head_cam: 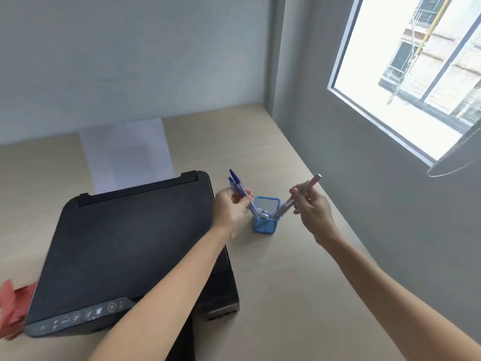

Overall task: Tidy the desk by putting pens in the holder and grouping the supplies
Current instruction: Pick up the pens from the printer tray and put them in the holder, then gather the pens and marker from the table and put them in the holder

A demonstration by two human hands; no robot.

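Light wood desk (299, 295): black printer (130, 243), blue mesh holder (266, 225), red item (13, 308) at left edge.

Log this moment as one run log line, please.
left hand: holds blue pens | right hand: holds grey pen | both tipped into blue holder | printer beside

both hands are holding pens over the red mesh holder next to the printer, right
Not quite: the mesh holder is blue, not red. The head view shows the left hand and the right hand each holding pens over it, beside the black printer.
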